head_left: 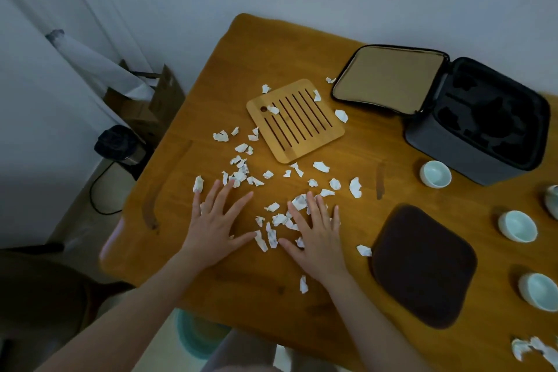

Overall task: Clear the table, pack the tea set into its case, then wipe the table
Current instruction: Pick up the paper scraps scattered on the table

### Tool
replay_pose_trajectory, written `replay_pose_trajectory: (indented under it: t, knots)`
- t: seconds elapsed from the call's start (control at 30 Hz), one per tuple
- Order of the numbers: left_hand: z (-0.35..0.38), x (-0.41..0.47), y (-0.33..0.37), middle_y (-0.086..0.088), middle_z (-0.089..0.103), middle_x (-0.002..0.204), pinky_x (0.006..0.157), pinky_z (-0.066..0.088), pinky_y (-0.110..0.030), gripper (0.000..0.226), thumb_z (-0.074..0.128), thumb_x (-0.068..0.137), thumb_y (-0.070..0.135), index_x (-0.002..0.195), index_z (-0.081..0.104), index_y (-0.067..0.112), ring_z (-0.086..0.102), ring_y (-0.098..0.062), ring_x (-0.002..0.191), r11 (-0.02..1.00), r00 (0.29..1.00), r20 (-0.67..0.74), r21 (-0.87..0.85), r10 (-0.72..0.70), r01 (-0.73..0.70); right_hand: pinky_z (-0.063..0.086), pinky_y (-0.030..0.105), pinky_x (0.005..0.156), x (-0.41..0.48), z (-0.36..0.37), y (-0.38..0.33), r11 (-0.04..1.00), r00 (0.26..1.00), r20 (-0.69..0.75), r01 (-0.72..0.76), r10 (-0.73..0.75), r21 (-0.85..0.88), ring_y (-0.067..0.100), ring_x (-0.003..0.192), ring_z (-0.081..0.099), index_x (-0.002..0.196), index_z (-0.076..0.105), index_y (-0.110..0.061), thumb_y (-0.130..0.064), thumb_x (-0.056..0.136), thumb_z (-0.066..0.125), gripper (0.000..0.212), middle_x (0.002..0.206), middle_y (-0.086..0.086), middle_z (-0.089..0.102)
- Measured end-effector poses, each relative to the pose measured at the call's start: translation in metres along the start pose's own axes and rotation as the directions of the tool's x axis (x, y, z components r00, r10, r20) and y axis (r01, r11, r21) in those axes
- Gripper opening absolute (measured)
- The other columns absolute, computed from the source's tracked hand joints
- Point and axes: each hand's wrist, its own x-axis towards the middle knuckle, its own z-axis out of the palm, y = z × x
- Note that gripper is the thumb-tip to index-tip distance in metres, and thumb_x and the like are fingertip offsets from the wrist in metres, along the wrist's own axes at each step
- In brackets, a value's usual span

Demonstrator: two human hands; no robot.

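Several torn white paper scraps (273,207) litter the wooden table (235,290). My left hand (216,226) lies flat with fingers spread beside the scraps. My right hand (317,235) lies flat on top of some scraps, fingers straight. A slatted bamboo tea tray (294,119) sits beyond them with scraps on it. The grey tea set case (480,118) stands open at the far right, its black foam insert showing and its lid (389,78) folded back. Three pale teacups (434,174) (517,226) (539,291) stand near it. A dark brown cloth mat (422,266) lies right of my right hand.
Part of another pale ceramic piece (552,199) shows at the right edge. More scraps (534,350) lie at the lower right. On the floor left of the table are a black-lined bin (119,145), a cardboard box (145,106) and a teal basin (196,338).
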Motion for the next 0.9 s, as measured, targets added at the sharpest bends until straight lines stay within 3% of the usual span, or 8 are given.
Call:
replay_pose_trajectory:
  t: [0.27,0.37,0.57,0.77,0.9]
  knots:
    - [0.004,0.004,-0.02,-0.004,0.006,0.162,0.116,0.008,-0.06,0.084,0.02,0.079,0.087,0.151,0.012,0.045,-0.004,-0.028,0.149,0.996,0.998,0.005,-0.061,0.062,-0.062,0.008,0.063,0.115,0.026,0.001,-0.005,1.0,1.0,-0.022,0.008,-0.009,-0.028,0.029,0.15,0.005,0.151,0.025,-0.041,-0.082,0.084,0.03,0.078,0.162,0.008,0.014]
    - [0.003,0.022,-0.019,-0.008,0.01,0.161,0.114,0.012,-0.063,0.082,0.018,0.082,0.084,0.151,0.014,0.04,0.0,-0.032,0.148,0.997,0.997,-0.002,-0.004,0.083,-0.083,0.007,0.064,0.114,0.033,0.0,0.0,0.996,0.997,-0.039,-0.074,0.072,-0.051,0.031,0.15,0.005,0.151,0.022,-0.04,-0.083,0.084,0.029,0.08,0.162,0.008,0.015]
    - [-0.003,0.049,-0.018,-0.006,0.006,0.162,0.116,0.006,-0.06,0.077,0.011,0.084,0.081,0.151,0.012,0.042,-0.003,-0.03,0.149,1.0,0.999,-0.037,0.006,0.013,-0.013,0.0,0.061,0.114,0.038,-0.012,0.017,0.972,0.967,-0.121,-0.231,0.226,-0.035,0.03,0.15,0.003,0.153,0.019,-0.037,-0.081,0.085,0.027,0.081,0.162,0.009,0.013]
    - [-0.005,0.045,-0.049,-0.001,-0.004,0.162,0.118,-0.002,-0.051,0.073,0.005,0.085,0.078,0.15,0.007,0.046,-0.011,-0.024,0.148,0.99,0.997,-0.039,-0.129,-0.07,0.064,0.006,0.057,0.119,0.043,-0.027,0.059,0.876,0.869,-0.151,-0.441,0.471,0.194,0.028,0.149,0.005,0.153,0.018,-0.034,-0.077,0.088,0.021,0.078,0.162,0.01,0.014]
    - [-0.005,0.046,-0.059,0.0,-0.004,0.162,0.118,-0.007,-0.044,0.078,-0.001,0.08,0.082,0.149,0.001,0.047,-0.013,-0.02,0.148,0.985,0.998,0.053,-0.167,-0.035,0.044,0.002,0.051,0.12,0.051,-0.031,0.066,0.935,0.942,-0.047,-0.323,0.333,0.146,0.025,0.15,-0.002,0.154,0.011,-0.037,-0.076,0.087,0.02,0.078,0.163,0.007,0.005]
